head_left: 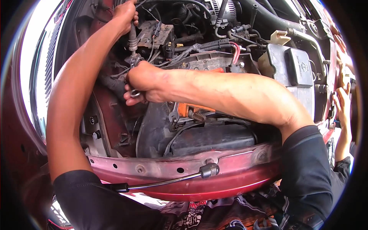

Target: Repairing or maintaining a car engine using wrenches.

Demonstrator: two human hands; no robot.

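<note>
My left hand (125, 17) is at the far left of the engine bay, its fingers closed around the upper end of a ribbed hose-like part (132, 40). That part runs down toward a metal fitting beside my right hand. My right hand (143, 81) reaches across from the right and is closed on a metal wrench (135, 93). The wrench's ring end shows below my fingers; its upper end sits at the fitting. My palm hides the middle of the wrench. Nearer me, another wrench (174, 114) lies next to an orange object (184, 109).
A prop strut (168, 180) crosses the red fender edge (153, 165) in front of me. A black-lidded box (299, 67) is on the right, and an alternator (224, 10) at the back. Wires and hoses fill the bay. Another person's hand (342, 101) rests at the right edge.
</note>
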